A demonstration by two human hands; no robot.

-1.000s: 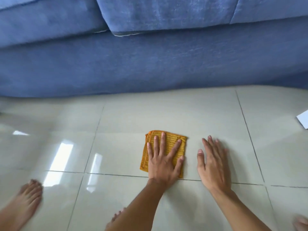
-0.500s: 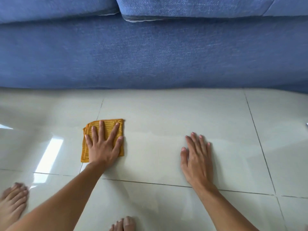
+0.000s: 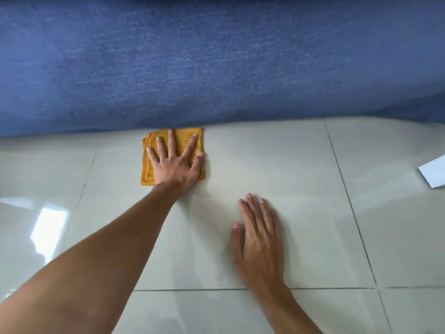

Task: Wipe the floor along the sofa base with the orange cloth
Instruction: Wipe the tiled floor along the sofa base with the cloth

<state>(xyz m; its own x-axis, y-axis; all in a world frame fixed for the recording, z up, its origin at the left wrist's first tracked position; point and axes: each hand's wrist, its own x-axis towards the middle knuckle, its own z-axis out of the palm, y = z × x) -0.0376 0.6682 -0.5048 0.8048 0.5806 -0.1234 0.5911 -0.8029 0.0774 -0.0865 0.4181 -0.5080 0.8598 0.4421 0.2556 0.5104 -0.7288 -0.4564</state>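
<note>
The folded orange cloth (image 3: 184,139) lies flat on the pale tiled floor (image 3: 277,165), with its far edge touching the blue sofa base (image 3: 216,68). My left hand (image 3: 174,165) presses down on the cloth, palm flat and fingers spread, covering most of it. My right hand (image 3: 258,239) rests flat on the bare tile, nearer to me and to the right of the cloth, holding nothing.
The sofa's blue fabric front fills the upper half of the view. A white sheet of paper (image 3: 433,173) lies on the floor at the right edge. Grout lines cross the glossy tiles, and window glare shows at the left.
My left hand has slid the cloth left and then forward, away from me, until it meets the sofa base. My right hand stays flat on the floor. The view has moved closer to the sofa.
</note>
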